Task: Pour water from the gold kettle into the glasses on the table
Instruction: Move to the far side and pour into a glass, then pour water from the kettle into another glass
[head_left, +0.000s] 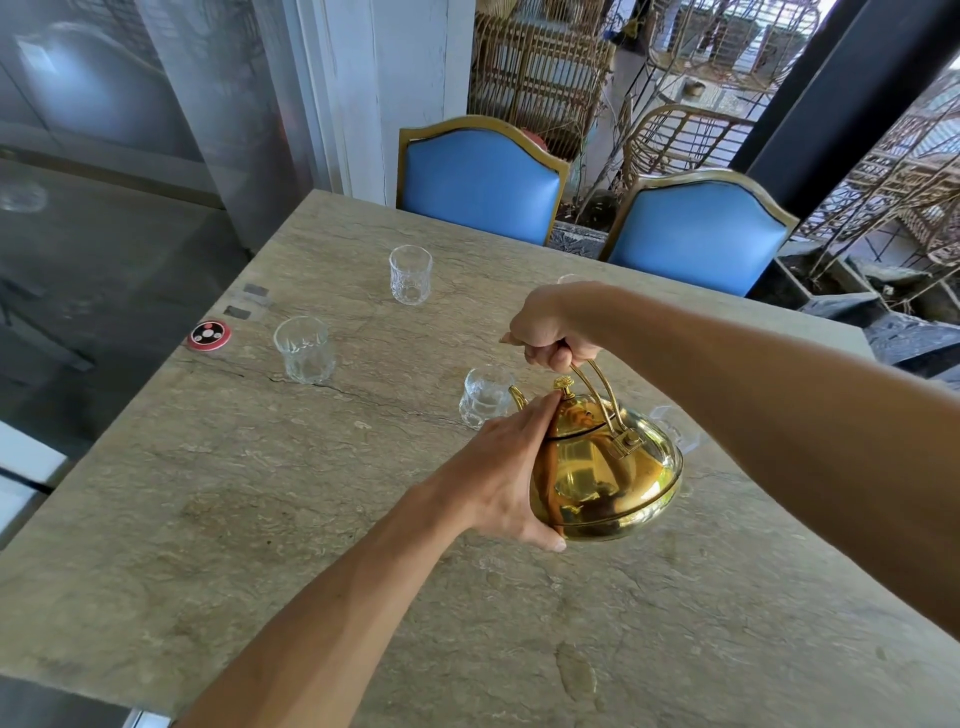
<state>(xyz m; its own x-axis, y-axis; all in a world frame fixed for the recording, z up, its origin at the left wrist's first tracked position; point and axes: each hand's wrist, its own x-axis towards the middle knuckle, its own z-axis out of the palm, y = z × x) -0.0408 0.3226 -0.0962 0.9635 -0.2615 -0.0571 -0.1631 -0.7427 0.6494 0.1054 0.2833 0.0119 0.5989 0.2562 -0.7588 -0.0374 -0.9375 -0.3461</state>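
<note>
A shiny gold kettle (613, 467) hangs tilted over the stone table (260, 493), its spout pointing at a clear glass (483, 397) just beyond it. My right hand (545, 332) is closed around the kettle's wire handle from above. My left hand (506, 467) presses flat against the kettle's left side, fingertips up by the lid knob. Two more clear glasses stand farther left: one (305, 349) near the table's left edge, one (410, 274) toward the back. Another glass (675, 428) shows partly behind the kettle on the right. Whether water flows from the spout is not visible.
A round red and black disc (209, 335) lies at the table's left edge beside small grey tags (254, 291). Two blue chairs with gold frames (480, 182) (696, 228) stand at the far side. Rattan furniture is stacked behind them.
</note>
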